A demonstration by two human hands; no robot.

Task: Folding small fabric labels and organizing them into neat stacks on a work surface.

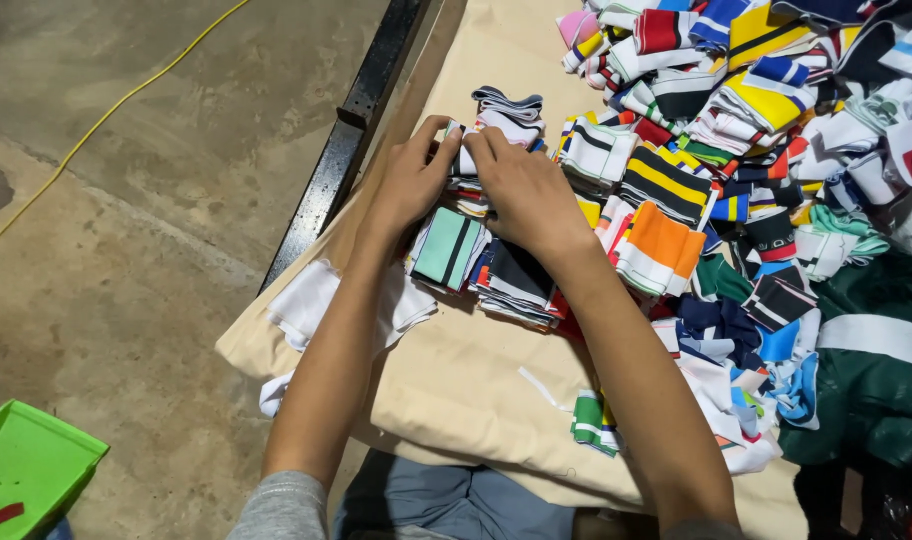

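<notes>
Green plastic, the corner of a shallow bin point(26, 468), sits nearest on the concrete floor point(126, 250) at lower left; what lies in it cannot be told beyond a red strip. Beige cloth point(466, 370) covers the bench, with a small green-and-white striped scrap point(588, 418) lying near its front edge and white fabric pieces point(311, 300) at the left edge. Farther in, both hands meet over a stack of striped knit pieces point(466, 165): the left hand point(411, 180) has its grip pinched on the stack's left end, and the right hand point(521, 190) presses flat on top, fingers together. A mint-and-black folded piece point(446, 250) lies just below them. Beyond and to the right spreads a loose heap of multicoloured striped pieces point(736, 110).
</notes>
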